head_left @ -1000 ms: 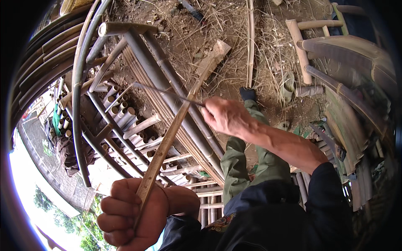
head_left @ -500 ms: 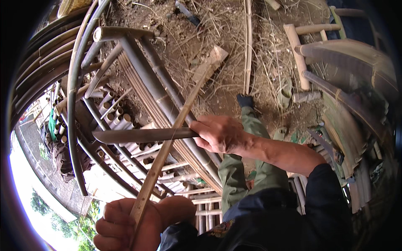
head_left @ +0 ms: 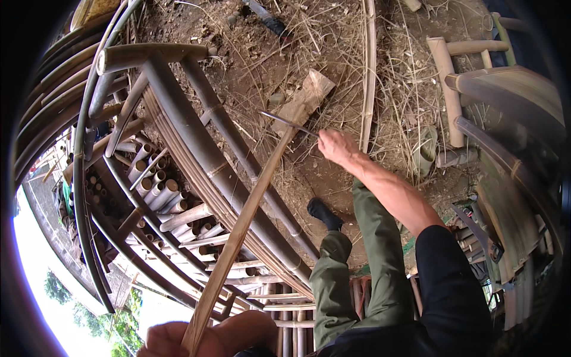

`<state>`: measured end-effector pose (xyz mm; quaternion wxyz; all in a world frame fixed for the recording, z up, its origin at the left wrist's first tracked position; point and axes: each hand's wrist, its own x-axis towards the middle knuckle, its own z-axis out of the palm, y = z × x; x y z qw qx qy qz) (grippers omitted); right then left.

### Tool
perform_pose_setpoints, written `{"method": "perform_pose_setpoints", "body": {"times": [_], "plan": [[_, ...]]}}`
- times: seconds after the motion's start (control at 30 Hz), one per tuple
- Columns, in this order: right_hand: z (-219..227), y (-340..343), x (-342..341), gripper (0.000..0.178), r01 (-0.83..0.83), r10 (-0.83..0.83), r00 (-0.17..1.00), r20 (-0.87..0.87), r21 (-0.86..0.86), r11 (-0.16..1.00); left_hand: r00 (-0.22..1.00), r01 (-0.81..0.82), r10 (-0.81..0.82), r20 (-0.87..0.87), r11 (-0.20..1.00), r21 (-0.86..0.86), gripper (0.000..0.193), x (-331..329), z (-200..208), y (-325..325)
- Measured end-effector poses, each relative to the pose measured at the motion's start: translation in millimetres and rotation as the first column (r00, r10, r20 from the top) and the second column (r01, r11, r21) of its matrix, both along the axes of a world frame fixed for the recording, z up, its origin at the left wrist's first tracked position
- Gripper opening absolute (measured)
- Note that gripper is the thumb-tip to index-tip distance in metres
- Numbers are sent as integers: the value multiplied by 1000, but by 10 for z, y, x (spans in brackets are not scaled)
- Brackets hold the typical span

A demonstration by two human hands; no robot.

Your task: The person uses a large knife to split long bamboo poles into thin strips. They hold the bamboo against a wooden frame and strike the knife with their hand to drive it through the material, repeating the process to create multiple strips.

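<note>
Left hand (head_left: 178, 340) curled round near end of bamboo strip (head_left: 244, 223), likely steadying it; right hand (head_left: 340, 146) closed on knife (head_left: 273, 115), blade crossing strip; wooden block (head_left: 318, 89) at far end, presumably bracing.

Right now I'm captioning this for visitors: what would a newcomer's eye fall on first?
Probably the long brown strip, slanting up from the left hand at the bottom edge toward a wooden block on the ground. Near its far end, the right hand holds a dark blade. Dark bamboo frames crowd the left.
</note>
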<state>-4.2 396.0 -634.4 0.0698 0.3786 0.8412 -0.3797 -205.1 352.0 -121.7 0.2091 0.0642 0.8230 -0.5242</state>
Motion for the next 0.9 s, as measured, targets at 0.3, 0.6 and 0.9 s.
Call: {"method": "perform_pose_setpoints", "body": {"times": [0.3,0.6,0.9], "plan": [[181,-62,-40,12,57,34,839,-543,150,987,989,-35,30,143,999,28,30,-152,191,-200],[658,-65,-88,26,495,-623,760,-185,-455,740,978,-33,-80,-193,-971,235,46,90,-487,-200],[3340,-114,-481,43,408,-898,-157,410,-801,-437,959,-20,15,283,-993,121,49,176,1000,-1457]]}}
